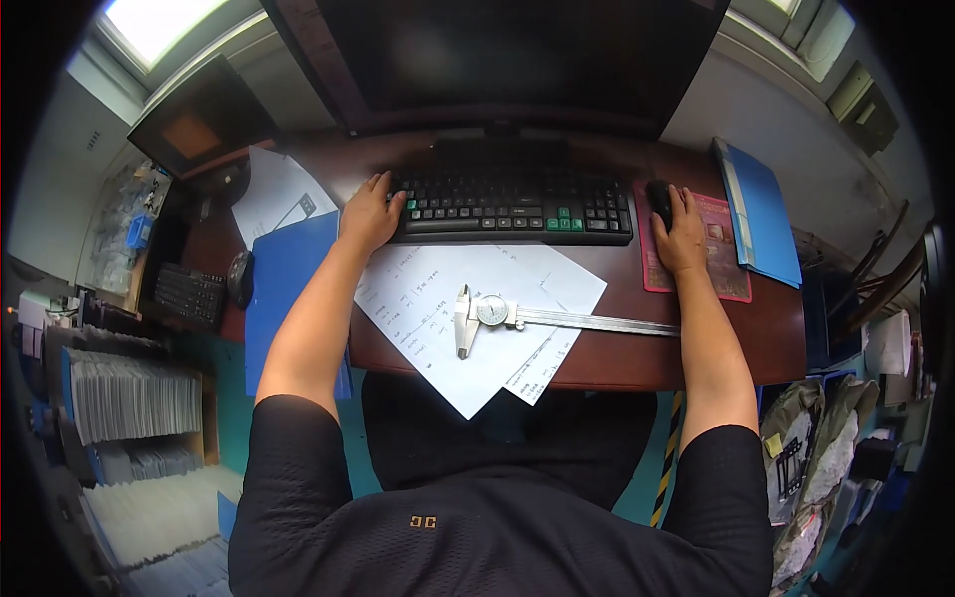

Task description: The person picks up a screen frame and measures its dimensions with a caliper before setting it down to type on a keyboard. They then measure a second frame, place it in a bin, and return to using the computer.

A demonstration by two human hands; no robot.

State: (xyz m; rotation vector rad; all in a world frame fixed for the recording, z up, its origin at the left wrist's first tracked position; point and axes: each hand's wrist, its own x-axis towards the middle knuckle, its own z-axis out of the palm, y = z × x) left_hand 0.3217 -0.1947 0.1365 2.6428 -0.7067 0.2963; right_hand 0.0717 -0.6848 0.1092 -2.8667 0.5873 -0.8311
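My left hand (370,215) rests at the left end of a black keyboard (512,204) with a few green keys. Its fingers lie stretched over the edge keys, holding nothing. At the keyboard's other side my right hand (682,235) covers a black computer mouse (658,197), fingers curved over it, on a red patterned mouse pad (734,274). Between my forearms, a dial caliper (491,310) lies across handwritten paper sheets (423,343), its jaws to the left. The caliper's beam runs right toward my right forearm, which hides its end.
A large dark monitor (497,60) stands behind the keyboard. Blue folders lie at the right (756,214) and under my left forearm (284,269). A second mouse (240,279), second keyboard (189,292) and smaller screen (199,119) are at left. Stacked papers (134,393) fill shelves lower left.
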